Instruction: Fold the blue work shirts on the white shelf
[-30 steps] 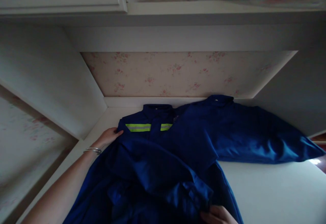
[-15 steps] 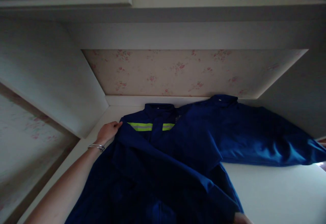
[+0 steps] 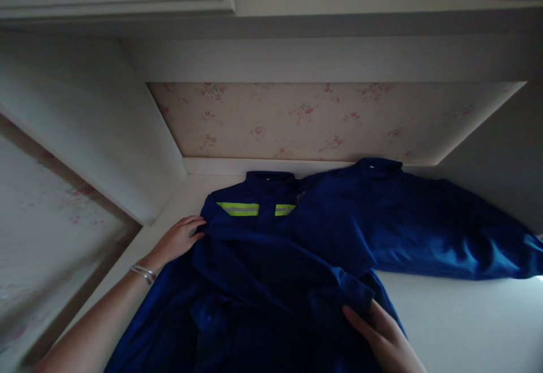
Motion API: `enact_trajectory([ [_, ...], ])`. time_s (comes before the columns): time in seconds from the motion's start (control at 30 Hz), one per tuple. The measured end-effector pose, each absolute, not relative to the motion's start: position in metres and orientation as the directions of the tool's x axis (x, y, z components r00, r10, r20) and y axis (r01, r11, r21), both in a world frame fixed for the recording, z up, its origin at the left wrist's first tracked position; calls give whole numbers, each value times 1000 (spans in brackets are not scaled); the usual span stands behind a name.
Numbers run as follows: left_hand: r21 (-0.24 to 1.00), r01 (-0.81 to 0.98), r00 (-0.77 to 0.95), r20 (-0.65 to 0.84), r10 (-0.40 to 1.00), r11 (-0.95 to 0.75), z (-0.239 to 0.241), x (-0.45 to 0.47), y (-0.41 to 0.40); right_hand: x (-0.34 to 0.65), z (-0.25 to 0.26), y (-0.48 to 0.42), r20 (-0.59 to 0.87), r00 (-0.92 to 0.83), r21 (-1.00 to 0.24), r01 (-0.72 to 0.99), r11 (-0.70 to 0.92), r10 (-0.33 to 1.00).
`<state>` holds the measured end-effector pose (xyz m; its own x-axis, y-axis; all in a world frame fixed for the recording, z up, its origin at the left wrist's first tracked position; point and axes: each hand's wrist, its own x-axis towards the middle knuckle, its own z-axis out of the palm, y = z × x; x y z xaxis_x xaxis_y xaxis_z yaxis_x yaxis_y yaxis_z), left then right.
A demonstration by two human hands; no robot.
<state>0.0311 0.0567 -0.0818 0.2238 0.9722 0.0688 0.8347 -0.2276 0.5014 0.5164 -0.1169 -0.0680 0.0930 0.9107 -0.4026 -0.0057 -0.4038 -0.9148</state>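
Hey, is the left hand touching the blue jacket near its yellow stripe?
Touching. The head view shows the left hand lying flat with its fingertips on the shoulder edge of the blue jacket, just left of the reflective stripe, no gap between them.

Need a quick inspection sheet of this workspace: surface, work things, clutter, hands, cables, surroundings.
Surface: white desk, dimly lit, bare at the right.
Work things: blue jacket with a yellow-green stripe lies collar away from the person, one sleeve spread to the right.
Clutter: nothing seen.
Hands: left hand flat at the jacket's shoulder edge, with a bracelet on the wrist; right hand pressing a folded cloth edge.
Cables: nothing seen.
Surroundings: floral wallpaper, overhead shelf.
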Motion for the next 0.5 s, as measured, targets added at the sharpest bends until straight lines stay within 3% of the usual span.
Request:
enact_trajectory([
  [0.07,472,855,181,118,976,-215,-80,33,63,527,-52,-95,-329,54,-938,97,-333,943],
  [0.17,478,866,54,203,978,-147,-70,38,76,539,-8,-49,-107,82,-945,300,-127,991],
  [0.27,555,832,-126,233,964,-26,-60,40,85,528,54,-9,328,201,-863,462,206,923],
  [0.33,609,793,-183,208,961,19,-58,37,83,512,92,2,645,171,-712,488,504,745],
  [0.4,631,776,-182,192,964,21,-62,32,72,500,115,-4,831,42,-503,482,718,554],
  [0.5,607,794,-166,208,964,5,-74,19,48,504,108,-33,837,-309,-327,382,865,452],
])
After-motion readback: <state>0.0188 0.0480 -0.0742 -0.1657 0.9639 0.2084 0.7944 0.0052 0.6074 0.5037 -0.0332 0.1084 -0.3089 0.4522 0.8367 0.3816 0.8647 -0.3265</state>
